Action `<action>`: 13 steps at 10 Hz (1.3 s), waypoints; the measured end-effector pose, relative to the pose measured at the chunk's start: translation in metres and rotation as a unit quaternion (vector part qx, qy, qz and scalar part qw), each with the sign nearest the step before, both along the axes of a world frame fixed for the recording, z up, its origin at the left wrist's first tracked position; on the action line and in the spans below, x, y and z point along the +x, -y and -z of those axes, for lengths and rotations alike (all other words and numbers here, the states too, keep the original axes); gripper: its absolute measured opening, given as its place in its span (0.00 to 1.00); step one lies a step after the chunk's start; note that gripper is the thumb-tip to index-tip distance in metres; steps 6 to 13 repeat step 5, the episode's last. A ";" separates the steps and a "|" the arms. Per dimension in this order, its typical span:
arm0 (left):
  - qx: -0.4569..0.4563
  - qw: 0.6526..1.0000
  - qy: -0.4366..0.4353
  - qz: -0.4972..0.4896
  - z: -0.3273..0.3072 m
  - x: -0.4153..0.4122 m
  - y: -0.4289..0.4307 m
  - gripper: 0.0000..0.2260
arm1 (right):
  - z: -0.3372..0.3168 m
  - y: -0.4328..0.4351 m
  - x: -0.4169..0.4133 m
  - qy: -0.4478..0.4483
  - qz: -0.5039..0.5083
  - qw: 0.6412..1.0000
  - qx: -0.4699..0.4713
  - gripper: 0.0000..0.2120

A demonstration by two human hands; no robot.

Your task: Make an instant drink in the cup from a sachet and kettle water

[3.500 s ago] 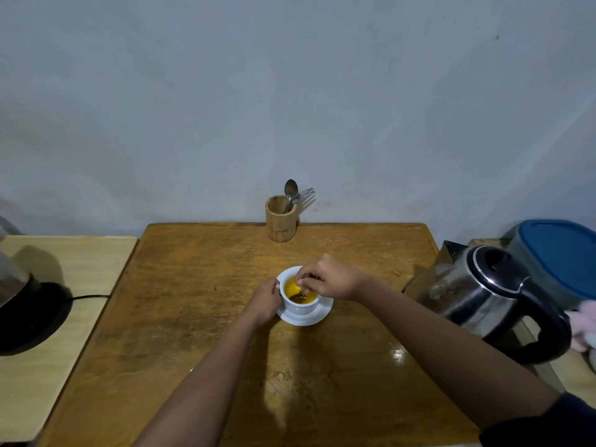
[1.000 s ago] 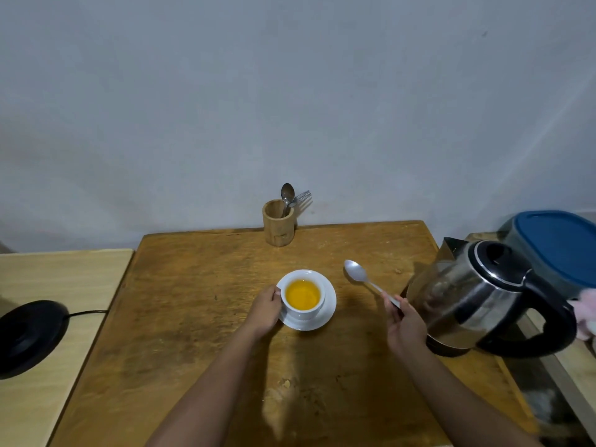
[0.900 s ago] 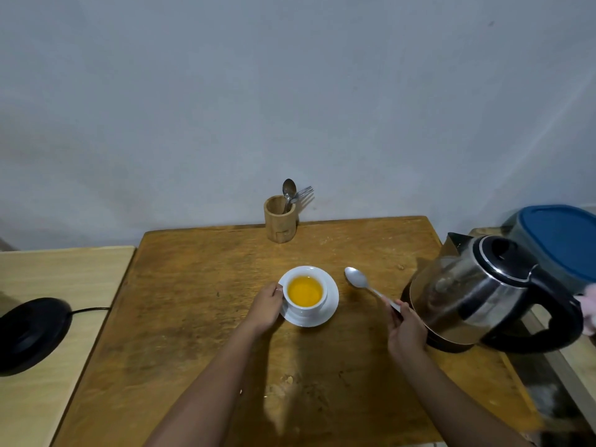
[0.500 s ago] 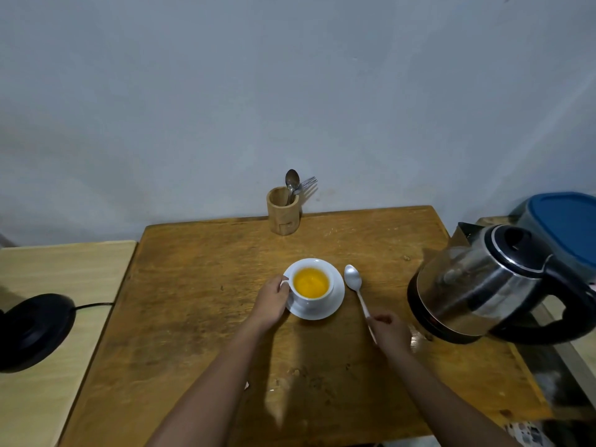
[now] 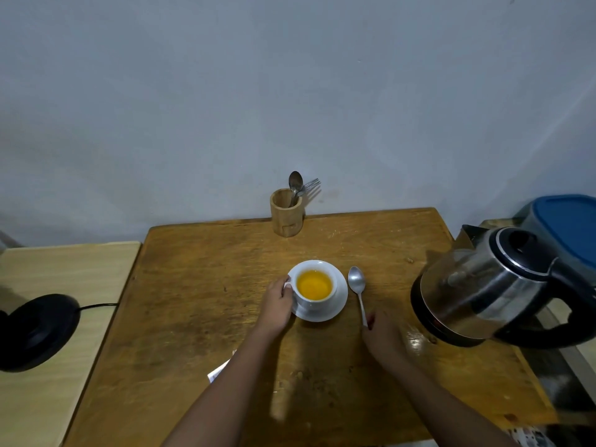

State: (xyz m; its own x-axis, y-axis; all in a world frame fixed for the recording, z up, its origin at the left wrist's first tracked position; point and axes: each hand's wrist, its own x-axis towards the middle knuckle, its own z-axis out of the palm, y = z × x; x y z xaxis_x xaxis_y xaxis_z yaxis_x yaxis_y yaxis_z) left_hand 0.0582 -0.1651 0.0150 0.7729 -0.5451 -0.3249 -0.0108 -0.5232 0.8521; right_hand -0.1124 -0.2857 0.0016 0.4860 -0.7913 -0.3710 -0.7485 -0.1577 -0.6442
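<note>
A white cup [image 5: 314,301] filled with orange drink [image 5: 314,284] stands on a white saucer [image 5: 335,309] mid-table. My left hand [image 5: 276,303] grips the cup's left side at the handle. Right of the saucer a metal spoon [image 5: 357,285] lies flat on the table, bowl pointing away from me. My right hand [image 5: 382,335] rests at the near end of its handle, fingertips pinching it. The steel kettle [image 5: 483,285] with a black handle stands at the table's right edge. A white packet corner [image 5: 219,372] peeks out under my left forearm.
A wooden holder [image 5: 286,212] with a spoon and fork stands at the back edge of the brown table [image 5: 200,285]. The black kettle base [image 5: 38,330] with its cord sits on the lighter table at left. A blue-lidded container [image 5: 567,227] is behind the kettle.
My right hand lifted the spoon out of the cup, swung it right and laid it on the table beside the saucer. My left hand stayed on the cup.
</note>
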 end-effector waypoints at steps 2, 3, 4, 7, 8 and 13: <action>-0.017 0.998 0.042 -0.032 -0.005 -0.010 -0.004 0.18 | -0.003 0.005 -0.002 -0.081 -0.071 0.991 -0.082 0.01; 0.008 0.994 0.095 -0.046 0.003 -0.017 -0.018 0.18 | -0.002 0.007 -0.006 -0.132 -0.118 0.966 -0.189 0.10; 0.104 0.984 0.146 -0.017 0.019 -0.027 -0.036 0.20 | 0.002 0.011 -0.014 -0.154 -0.160 0.952 -0.209 0.19; 0.189 0.961 0.190 0.062 0.037 -0.035 -0.045 0.23 | 0.012 0.015 -0.022 -0.201 -0.223 0.937 -0.181 0.27; 0.189 0.961 0.190 0.062 0.037 -0.035 -0.045 0.23 | 0.012 0.015 -0.022 -0.201 -0.223 0.937 -0.181 0.27; 0.189 0.961 0.190 0.062 0.037 -0.035 -0.045 0.23 | 0.012 0.015 -0.022 -0.201 -0.223 0.937 -0.181 0.27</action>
